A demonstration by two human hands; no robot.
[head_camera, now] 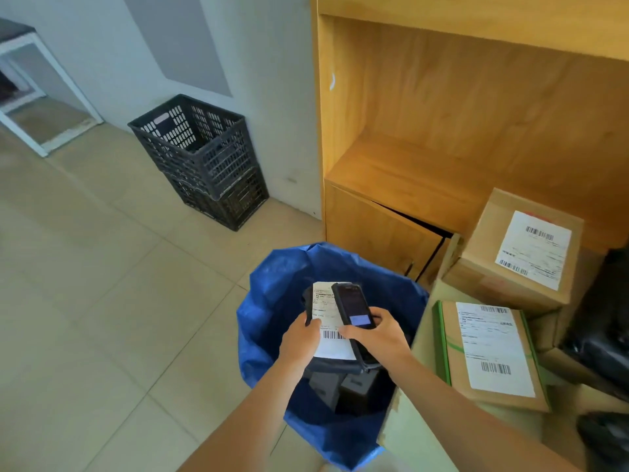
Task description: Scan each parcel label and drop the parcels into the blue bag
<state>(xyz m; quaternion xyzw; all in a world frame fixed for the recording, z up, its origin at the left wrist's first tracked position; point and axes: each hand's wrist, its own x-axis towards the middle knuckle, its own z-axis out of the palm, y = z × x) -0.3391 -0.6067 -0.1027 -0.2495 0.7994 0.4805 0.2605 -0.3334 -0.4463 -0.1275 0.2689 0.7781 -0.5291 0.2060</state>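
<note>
Two hands work above the open blue bag [272, 301], which stands on the floor beside a wooden cabinet [425, 131]. Two cardboard boxes [483, 253] with labels wait at the right. Inside the bag lie dark parcels, probably boxes. The left hand [301, 338] pinches a dark soft parcel [333, 364] by its white label [328, 315], over the bag's mouth. The right hand [379, 333] is wrapped around a black scanner [352, 308], held just over the label.
</note>
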